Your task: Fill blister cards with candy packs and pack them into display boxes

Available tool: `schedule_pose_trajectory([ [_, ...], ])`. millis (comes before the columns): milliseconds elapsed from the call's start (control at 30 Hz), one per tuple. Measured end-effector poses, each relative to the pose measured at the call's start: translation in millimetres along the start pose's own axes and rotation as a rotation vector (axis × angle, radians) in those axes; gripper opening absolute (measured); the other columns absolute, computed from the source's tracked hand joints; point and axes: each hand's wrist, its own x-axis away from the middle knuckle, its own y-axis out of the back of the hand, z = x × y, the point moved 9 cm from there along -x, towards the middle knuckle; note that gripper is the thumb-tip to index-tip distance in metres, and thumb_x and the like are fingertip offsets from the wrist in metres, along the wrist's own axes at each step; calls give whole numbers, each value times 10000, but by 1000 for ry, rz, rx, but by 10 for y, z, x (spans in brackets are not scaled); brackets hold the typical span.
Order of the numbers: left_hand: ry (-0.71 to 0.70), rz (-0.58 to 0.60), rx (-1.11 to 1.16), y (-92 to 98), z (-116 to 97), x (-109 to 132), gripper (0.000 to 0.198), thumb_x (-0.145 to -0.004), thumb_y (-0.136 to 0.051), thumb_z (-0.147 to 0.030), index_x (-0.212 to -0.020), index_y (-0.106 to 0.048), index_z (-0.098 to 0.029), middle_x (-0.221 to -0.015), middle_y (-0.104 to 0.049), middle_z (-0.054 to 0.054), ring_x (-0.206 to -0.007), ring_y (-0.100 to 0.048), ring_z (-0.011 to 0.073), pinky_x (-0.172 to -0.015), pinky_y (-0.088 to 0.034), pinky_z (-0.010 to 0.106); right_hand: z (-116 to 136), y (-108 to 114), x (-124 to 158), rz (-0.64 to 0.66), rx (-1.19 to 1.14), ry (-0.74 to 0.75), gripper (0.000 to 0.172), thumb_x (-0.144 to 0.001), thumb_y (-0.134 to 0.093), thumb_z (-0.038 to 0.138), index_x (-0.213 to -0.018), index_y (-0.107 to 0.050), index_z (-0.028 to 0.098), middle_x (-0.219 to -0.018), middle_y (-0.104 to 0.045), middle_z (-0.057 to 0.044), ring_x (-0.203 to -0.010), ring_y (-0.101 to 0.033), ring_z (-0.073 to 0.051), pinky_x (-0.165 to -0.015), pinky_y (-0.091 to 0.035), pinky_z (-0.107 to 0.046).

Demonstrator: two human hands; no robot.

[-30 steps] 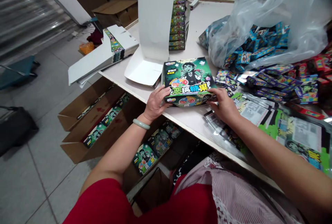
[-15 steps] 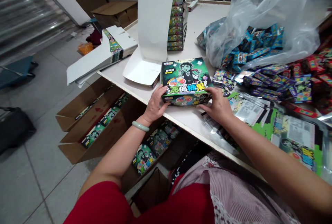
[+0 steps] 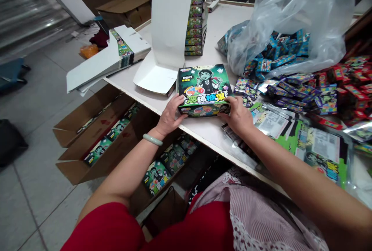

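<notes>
Green printed box (image 3: 204, 90) sits flat near front edge of table (image 3: 215, 130). Left hand (image 3: 170, 116) grips its left end, right hand (image 3: 237, 116) its right; fingers curled on it.

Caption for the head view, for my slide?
Left hand and right hand grip a green candy box on the table.

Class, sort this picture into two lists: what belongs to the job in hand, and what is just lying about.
In hand: green box, gripped by the left hand and right hand.
Lying about: plastic bag of small packs, stack of boxes, upright white card, floor cartons.
</notes>
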Motion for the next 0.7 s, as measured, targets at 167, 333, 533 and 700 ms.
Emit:
schedule_pose_trajectory([
  [167, -33, 66, 10, 58, 20, -25, 689, -860, -630, -359, -1443, -283, -241, -1467, -420, 170, -1397, -341, 315, -1120, -329, 573, -19, 44, 8, -22, -38, 72, 455, -831, -604, 336, -1244, -433, 249, -1133, -499, -106, -718, -601, -229, -545, -459, -334],
  [333, -45, 54, -1, 105, -8, -45, 625, -855, -643, -323, -1401, -347, -255, -1423, -476, 149, -1378, -377, 299, -1106, -361, 566, -55, 33, 4, -17, -45, 75, 444, -843, -604, 341, -1246, -440, 251, -1139, -506, -108, -793, -618, -259, -551, -476, -341],
  [533, -7, -24, -13, 28, 24, -3, 556, -865, -625, -348, -1351, -365, -272, -1392, -500, 137, -1355, -410, 304, -1075, -384, 588, -73, 6, -7, -41, -51, 86, 462, -848, -608, 379, -1256, -442, 241, -1129, -501, -110, -837, -617, -276, -564, -481, -347],
  [700, -36, -7, -45, -1, 21, 31, 581, -846, -652, -331, -1349, -371, -258, -1394, -496, 146, -1363, -396, 309, -1072, -385, 592, -117, -16, 11, 29, -77, 123, 443, -869, -580, 332, -1286, -460, 246, -1190, -497, -121, -856, -623, -279, -631, -513, -381],
])
